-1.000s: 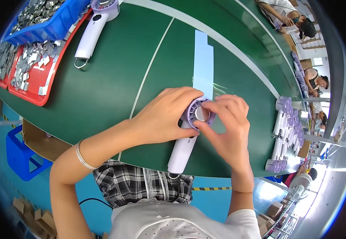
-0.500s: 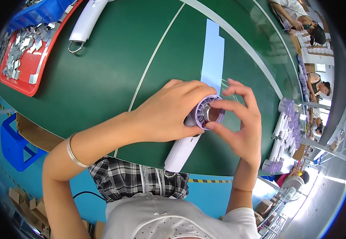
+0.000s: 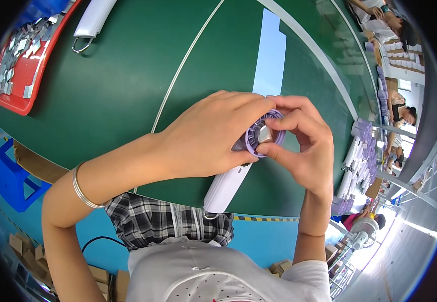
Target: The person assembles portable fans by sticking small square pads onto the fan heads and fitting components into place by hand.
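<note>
Green worktop (image 3: 113,75) fills the middle of the room, with a red tray (image 3: 15,104) of metal bits at its far left and a pale blue strip (image 3: 269,55) just beyond the hands; near the person's side is a handheld fan, its white handle (image 3: 228,186) slanting down and left toward the plaid cloth (image 3: 163,221), its purple head (image 3: 251,137) at the upper end; I cannot tell whether the handle rests on the worktop; a silver cap (image 3: 265,134) sits at the mouth of the head, between the right thumb and index finger, so the right hand (image 3: 310,146) is the nearer one; its grip is a narrow pinch on the cap's edges; the left hand (image 3: 213,133) has its grip curled round the head from the left; compared with half a second ago, the right hand's outer fingers reach in closer to the left fingertips, and the tray sits further out of view.
</note>
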Demonstrator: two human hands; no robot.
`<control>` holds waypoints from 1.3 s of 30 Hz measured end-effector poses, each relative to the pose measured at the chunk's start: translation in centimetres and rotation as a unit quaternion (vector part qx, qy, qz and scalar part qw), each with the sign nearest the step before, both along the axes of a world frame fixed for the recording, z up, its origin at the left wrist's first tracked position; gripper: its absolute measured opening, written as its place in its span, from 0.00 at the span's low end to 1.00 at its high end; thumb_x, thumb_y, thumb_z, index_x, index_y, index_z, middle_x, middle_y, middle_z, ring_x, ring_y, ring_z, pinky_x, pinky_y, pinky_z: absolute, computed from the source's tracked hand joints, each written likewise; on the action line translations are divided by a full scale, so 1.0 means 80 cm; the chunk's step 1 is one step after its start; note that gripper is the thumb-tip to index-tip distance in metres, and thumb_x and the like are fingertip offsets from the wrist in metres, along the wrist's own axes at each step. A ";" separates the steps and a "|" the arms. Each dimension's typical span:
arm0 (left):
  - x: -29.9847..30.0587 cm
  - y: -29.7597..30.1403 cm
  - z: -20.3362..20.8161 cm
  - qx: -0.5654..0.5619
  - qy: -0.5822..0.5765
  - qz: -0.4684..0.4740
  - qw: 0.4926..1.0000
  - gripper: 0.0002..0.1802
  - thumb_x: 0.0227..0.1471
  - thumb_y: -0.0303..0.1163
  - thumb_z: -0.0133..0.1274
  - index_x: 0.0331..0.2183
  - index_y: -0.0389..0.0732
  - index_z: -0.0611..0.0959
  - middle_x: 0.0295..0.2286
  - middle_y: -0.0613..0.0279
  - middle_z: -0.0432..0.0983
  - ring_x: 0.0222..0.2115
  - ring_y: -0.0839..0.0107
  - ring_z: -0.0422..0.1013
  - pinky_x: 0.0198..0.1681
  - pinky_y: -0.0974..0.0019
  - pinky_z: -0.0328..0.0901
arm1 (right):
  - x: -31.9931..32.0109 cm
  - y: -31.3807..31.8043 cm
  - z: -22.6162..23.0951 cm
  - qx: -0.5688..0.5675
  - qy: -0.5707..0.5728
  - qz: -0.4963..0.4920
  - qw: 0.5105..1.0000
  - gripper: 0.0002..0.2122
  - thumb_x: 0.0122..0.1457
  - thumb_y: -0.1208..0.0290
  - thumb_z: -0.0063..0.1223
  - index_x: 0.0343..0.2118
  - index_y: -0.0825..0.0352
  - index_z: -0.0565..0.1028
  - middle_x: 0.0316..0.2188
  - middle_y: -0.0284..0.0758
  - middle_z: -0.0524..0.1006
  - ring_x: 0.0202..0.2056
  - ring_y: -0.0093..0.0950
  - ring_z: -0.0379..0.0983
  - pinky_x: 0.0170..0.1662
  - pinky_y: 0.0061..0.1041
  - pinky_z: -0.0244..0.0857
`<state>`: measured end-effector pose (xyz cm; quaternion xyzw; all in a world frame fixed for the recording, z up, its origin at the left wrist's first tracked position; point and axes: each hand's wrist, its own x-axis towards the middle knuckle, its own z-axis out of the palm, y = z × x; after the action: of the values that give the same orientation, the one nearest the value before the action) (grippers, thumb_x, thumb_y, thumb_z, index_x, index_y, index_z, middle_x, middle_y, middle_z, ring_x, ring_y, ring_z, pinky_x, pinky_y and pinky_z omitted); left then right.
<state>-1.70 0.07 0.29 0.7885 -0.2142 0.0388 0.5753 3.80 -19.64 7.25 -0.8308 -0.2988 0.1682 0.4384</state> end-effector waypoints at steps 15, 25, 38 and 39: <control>0.007 0.023 0.008 0.012 0.008 -0.026 1.000 0.41 0.38 0.32 0.68 0.55 0.33 0.71 0.51 0.43 0.70 0.53 0.46 0.67 0.58 0.53 0.63 | -0.006 0.005 -0.004 0.016 -0.022 0.019 0.999 0.23 0.43 0.74 0.73 0.44 0.66 0.76 0.56 0.44 0.71 0.55 0.41 0.72 0.54 0.35 0.68; 0.125 0.216 0.032 0.048 0.028 0.081 0.995 0.44 0.39 0.23 0.67 0.60 0.35 0.69 0.55 0.48 0.71 0.56 0.61 0.69 0.61 0.63 0.61 | -0.069 -0.065 -0.038 0.050 -0.105 -0.121 0.986 0.20 0.50 0.75 0.65 0.47 0.68 0.74 0.54 0.45 0.74 0.55 0.43 0.71 0.58 0.35 0.64; 0.051 0.173 0.013 0.537 -0.159 0.220 0.799 0.22 0.55 0.28 0.54 0.52 0.36 0.76 0.65 0.51 0.55 0.68 0.50 0.47 0.69 0.40 0.39 | -0.037 -0.234 -0.050 -0.184 -0.425 -0.496 0.735 0.20 0.53 0.74 0.59 0.50 0.67 0.71 0.54 0.48 0.67 0.59 0.47 0.61 0.62 0.44 0.54; 0.054 0.174 0.010 0.535 -0.152 0.226 0.800 0.21 0.56 0.30 0.53 0.52 0.35 0.76 0.65 0.54 0.55 0.68 0.51 0.46 0.69 0.40 0.39 | -0.031 -0.264 -0.057 -0.216 -0.419 -0.535 0.701 0.21 0.53 0.73 0.59 0.51 0.67 0.70 0.55 0.48 0.67 0.59 0.47 0.61 0.62 0.44 0.53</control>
<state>2.58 14.00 1.06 0.9809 -0.1014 0.1657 -0.0034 1.35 -40.78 2.73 -0.9073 0.0875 -0.4006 0.0930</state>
